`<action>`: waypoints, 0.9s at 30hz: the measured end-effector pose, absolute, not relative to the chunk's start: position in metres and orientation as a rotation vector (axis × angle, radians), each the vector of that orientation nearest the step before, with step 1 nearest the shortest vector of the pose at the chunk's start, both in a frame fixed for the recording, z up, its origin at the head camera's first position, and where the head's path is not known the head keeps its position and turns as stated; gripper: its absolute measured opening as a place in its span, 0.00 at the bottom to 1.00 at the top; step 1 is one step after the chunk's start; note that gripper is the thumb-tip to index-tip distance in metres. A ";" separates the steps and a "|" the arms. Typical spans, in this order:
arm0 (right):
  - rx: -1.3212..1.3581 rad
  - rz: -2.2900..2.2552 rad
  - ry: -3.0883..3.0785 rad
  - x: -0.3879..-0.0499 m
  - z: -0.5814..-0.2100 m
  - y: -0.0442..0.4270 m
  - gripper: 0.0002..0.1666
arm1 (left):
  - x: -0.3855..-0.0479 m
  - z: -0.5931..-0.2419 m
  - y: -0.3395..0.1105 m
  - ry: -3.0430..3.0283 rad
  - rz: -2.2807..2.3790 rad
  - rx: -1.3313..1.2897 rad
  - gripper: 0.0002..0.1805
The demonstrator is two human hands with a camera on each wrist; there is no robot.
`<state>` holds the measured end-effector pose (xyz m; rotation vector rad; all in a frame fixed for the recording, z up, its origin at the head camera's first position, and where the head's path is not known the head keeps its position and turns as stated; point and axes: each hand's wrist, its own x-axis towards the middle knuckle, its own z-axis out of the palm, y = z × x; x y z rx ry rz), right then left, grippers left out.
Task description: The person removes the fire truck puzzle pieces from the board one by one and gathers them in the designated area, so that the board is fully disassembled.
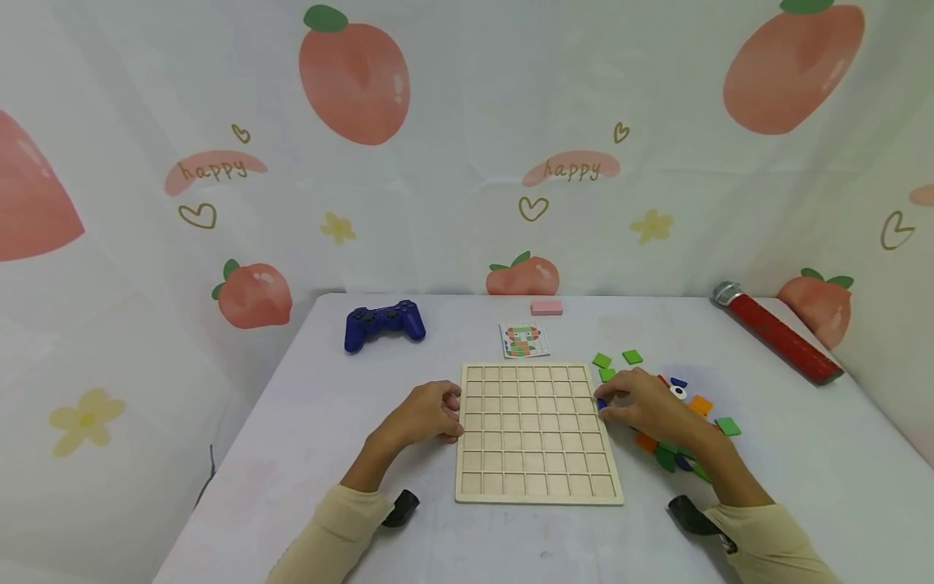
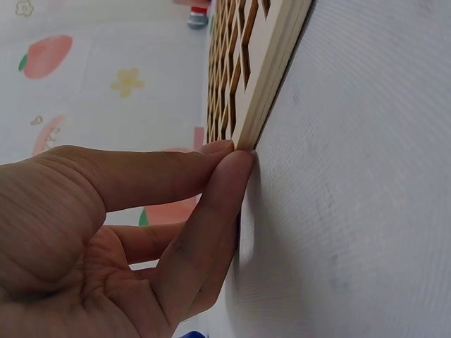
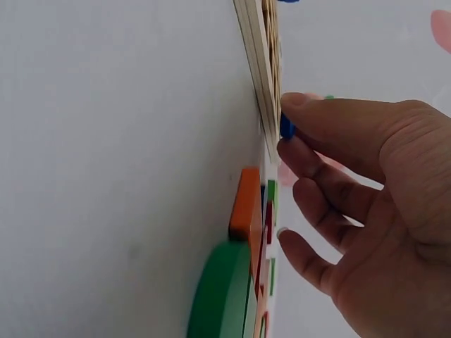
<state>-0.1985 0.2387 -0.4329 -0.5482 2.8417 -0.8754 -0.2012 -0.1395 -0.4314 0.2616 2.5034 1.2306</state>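
Observation:
A wooden grid board (image 1: 536, 418) lies flat on the table between both hands. My left hand (image 1: 426, 415) pinches its left edge; in the left wrist view, thumb and forefinger of the left hand (image 2: 155, 211) meet at the side of the board (image 2: 271, 70). Between thumb and forefinger, my right hand (image 1: 649, 405) holds a small blue piece (image 1: 601, 404) at the board's right edge. The right wrist view shows the blue piece (image 3: 287, 127) in the right hand (image 3: 373, 176), beside the board's edge (image 3: 255, 56). The grid squares hold no pieces.
Loose coloured pieces, among them a green square (image 1: 727, 427) and an orange one (image 1: 701, 405), lie around the right forearm. Behind the board are a patterned card (image 1: 524, 340) and a pink block (image 1: 546, 308). A blue controller (image 1: 383, 324) stands back left, a red microphone (image 1: 781, 334) back right.

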 end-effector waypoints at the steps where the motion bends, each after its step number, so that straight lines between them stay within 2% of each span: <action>1: -0.545 -0.882 2.833 -0.199 -0.433 0.238 0.17 | -0.201 -0.431 -0.139 2.508 1.226 0.265 0.35; 20: -0.582 -0.874 2.783 -0.212 -0.433 0.212 0.14 | -0.201 -0.431 -0.139 2.501 1.230 0.283 0.36; 27: -0.565 -0.883 2.779 -0.212 -0.435 0.212 0.16 | -0.199 -0.430 -0.140 2.494 1.244 0.269 0.36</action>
